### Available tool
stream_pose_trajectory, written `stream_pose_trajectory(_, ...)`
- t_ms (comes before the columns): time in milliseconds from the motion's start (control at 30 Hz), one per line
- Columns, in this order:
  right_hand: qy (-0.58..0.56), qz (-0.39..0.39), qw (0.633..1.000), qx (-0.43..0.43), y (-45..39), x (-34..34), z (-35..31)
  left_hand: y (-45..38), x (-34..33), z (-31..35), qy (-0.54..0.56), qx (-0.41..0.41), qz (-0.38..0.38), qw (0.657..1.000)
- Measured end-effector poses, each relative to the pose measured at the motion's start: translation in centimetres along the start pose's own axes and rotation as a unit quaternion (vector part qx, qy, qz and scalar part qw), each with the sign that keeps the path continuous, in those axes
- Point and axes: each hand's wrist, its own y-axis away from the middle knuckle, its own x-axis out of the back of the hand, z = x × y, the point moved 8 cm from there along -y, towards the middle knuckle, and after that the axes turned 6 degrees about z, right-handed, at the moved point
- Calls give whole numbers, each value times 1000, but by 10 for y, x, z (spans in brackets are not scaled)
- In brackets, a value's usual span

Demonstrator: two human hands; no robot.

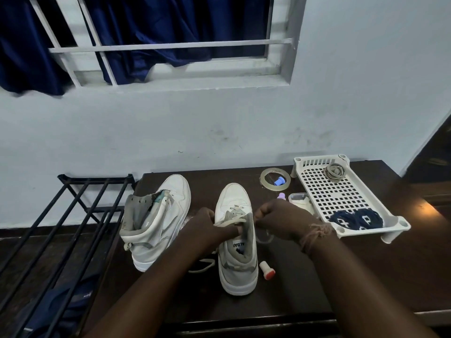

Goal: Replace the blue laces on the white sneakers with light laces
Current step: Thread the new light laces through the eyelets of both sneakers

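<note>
Threading the light lace (228,222) up the right sneaker (238,240)

Both hands, left hand (207,225) and right hand (280,219), pinch lace ends at counter centre; blue laces (356,219) lie coiled at 3 o'clock. Next probably the following eyelets.

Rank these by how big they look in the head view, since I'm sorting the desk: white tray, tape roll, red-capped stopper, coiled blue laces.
1. white tray
2. coiled blue laces, both coils taken together
3. tape roll
4. red-capped stopper

The stopper lies nearer the camera, yet looks smallest.
</note>
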Motion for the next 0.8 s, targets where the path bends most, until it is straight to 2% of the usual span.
stream_pose_trajectory(100,45,18,999,-5,-2,3,4,0,1,3,24,-9,9,1000)
stream_pose_trajectory(267,-2,-2,1000,-6,-2,-6,1,-4,11,5,108,-24,48,993)
stream_pose_trajectory(333,44,-16,999,-28,-27,-19,41,-6,17,8,141,-37,70,987)
stream_pose_trajectory(400,157,-21,985,-65,-75,-44,112,-7,19,10,162,-43,77,983)
stream_pose_trajectory(433,191,-47,978,-62,-90,-53,130,-7,18,12,169,-45,74,982)
stream_pose_trajectory(500,261,5,965,6,-84,-42,107,-8,14,13,173,-53,69,981)
stream_pose_trajectory(567,252,19,965,62,-26,-16,30,-8,12,15,170,-64,70,981)
stream_pose_trajectory(700,76,-4,996,46,-10,-7,2,-11,8,16,174,-72,64,980)
stream_pose_trajectory(767,62,14,997,37,-12,-6,0,-11,7,16,172,-73,62,980)
stream_pose_trajectory(800,97,22,994,32,-14,-7,3,-11,7,15,172,-73,61,981)
